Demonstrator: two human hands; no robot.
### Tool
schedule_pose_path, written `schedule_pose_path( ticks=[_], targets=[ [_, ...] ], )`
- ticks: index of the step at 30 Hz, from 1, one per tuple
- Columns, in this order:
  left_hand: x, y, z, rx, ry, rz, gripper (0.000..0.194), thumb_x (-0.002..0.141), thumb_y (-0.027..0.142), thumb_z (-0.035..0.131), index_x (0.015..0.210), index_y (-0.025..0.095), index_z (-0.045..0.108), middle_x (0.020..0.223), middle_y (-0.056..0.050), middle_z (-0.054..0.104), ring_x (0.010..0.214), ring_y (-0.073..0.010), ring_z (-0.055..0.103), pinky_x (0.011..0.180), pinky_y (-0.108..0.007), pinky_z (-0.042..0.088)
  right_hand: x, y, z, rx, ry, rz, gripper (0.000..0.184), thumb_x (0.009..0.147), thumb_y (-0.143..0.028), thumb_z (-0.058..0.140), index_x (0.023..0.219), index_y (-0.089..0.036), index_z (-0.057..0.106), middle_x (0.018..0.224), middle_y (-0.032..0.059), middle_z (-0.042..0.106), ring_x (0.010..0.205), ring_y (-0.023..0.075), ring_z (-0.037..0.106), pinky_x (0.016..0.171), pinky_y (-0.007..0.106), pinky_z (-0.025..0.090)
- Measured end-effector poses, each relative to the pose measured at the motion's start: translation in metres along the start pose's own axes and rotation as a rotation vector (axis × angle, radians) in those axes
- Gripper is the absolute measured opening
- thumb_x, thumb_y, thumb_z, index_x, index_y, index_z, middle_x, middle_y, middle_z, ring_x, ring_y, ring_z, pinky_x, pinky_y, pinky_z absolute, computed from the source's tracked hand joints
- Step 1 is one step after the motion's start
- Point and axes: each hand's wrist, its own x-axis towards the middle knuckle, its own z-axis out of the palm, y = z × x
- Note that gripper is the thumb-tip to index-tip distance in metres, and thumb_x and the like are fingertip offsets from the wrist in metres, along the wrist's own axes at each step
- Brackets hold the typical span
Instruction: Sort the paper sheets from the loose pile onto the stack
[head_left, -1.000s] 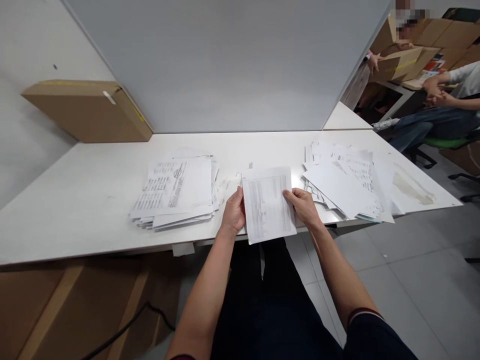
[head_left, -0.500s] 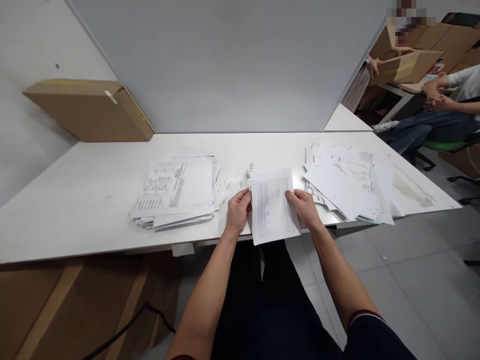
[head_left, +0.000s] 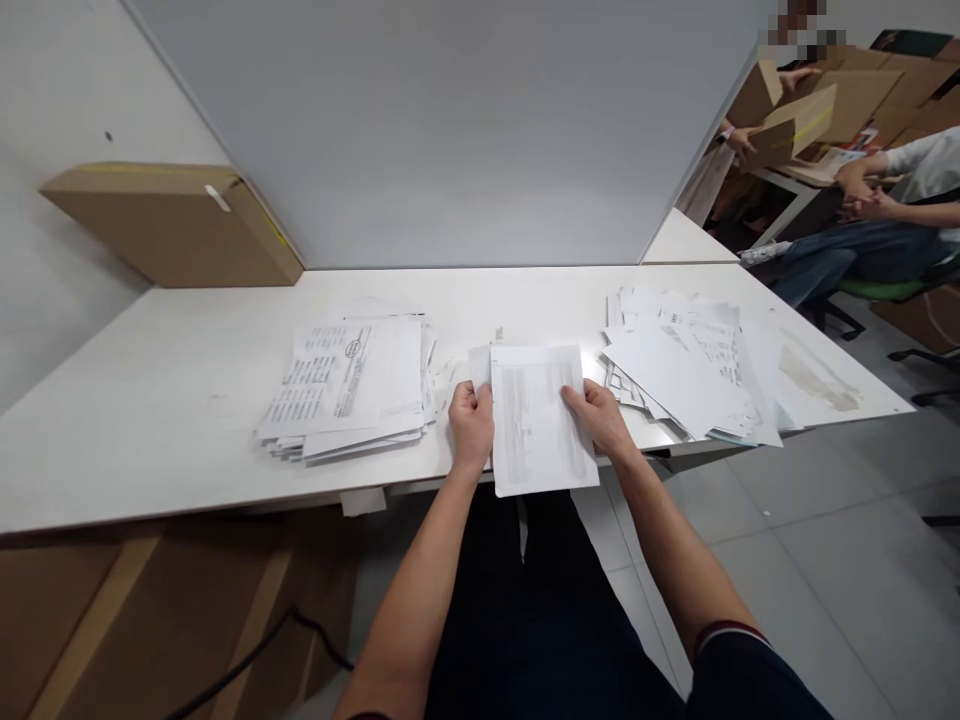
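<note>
Folded-looking white paper sheets [head_left: 534, 430] with faint grey print are held over the table's front edge. My right hand [head_left: 601, 412] pinches their right side, thumb on top. At the left side my left hand [head_left: 472, 425] is closed, thumb against curled fingers, on a paper edge that sticks out behind the front sheet. How many sheets are there I cannot tell. To the left lies a stack of printed papers [head_left: 352, 375], its top sheet bearing a round stamp. A looser, fanned pile of papers [head_left: 675, 365] lies to the right.
The white table [head_left: 187, 400] backs onto a grey panel [head_left: 465, 130]. A cardboard box [head_left: 172, 225] stands at the back left. Beyond the table's right end, a person sits with clasped hands [head_left: 866, 195], and another person's hands hold an open carton [head_left: 791, 130]. Cardboard lies below the table.
The held paper has turned flatter and straighter, and a paper edge now shows at its upper left. My left hand has closed tighter. In the background the carton has tilted.
</note>
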Motion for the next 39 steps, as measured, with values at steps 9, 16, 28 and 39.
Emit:
schedule_pose_path(
  ticks=[9, 16, 28, 39],
  targets=[
    [0.010, 0.003, -0.002, -0.276, 0.159, -0.097, 0.024, 0.070, 0.036, 0.063, 0.085, 0.020, 0.055, 0.074, 0.003, 0.063, 0.066, -0.0092, 0.058, 0.063, -0.020, 0.043, 0.010, -0.016, -0.079, -0.365, 0.667, -0.136, 0.030, 0.078, -0.043, 0.046, 0.060, -0.020, 0.040, 0.053, -0.0043, 0.037, 0.052, 0.0096, 0.032, 0.047, 0.023, 0.027],
    [0.007, 0.009, -0.002, -0.357, -0.016, -0.151, 0.025, 0.068, 0.037, 0.067, 0.077, 0.017, 0.054, 0.070, 0.003, 0.061, 0.061, -0.0081, 0.056, 0.061, -0.020, 0.044, -0.002, -0.046, -0.077, -0.348, 0.374, -0.182, 0.031, 0.079, -0.043, 0.048, 0.061, -0.019, 0.042, 0.054, -0.0051, 0.033, 0.051, 0.0091, 0.031, 0.046, 0.022, 0.025],
    [0.004, 0.001, 0.000, -0.238, -0.100, -0.020, 0.038, 0.071, 0.036, 0.066, 0.100, 0.020, 0.049, 0.081, -0.001, 0.066, 0.070, -0.0129, 0.063, 0.069, -0.027, 0.049, -0.007, -0.050, 0.001, -0.144, -0.064, -0.167, 0.034, 0.083, -0.051, 0.042, 0.074, -0.019, 0.049, 0.067, -0.0016, 0.049, 0.063, 0.0124, 0.045, 0.055, 0.023, 0.037],
    [-0.008, 0.062, 0.004, 0.054, -0.028, 0.525, 0.024, 0.085, 0.037, 0.049, 0.098, 0.019, 0.055, 0.088, -0.003, 0.060, 0.085, -0.0120, 0.057, 0.078, -0.025, 0.044, -0.005, -0.063, 0.001, 0.192, -0.046, -0.415, 0.032, 0.079, -0.041, 0.056, 0.106, -0.024, 0.056, 0.104, 0.0042, 0.063, 0.098, 0.0198, 0.057, 0.084, 0.034, 0.046]
  ],
)
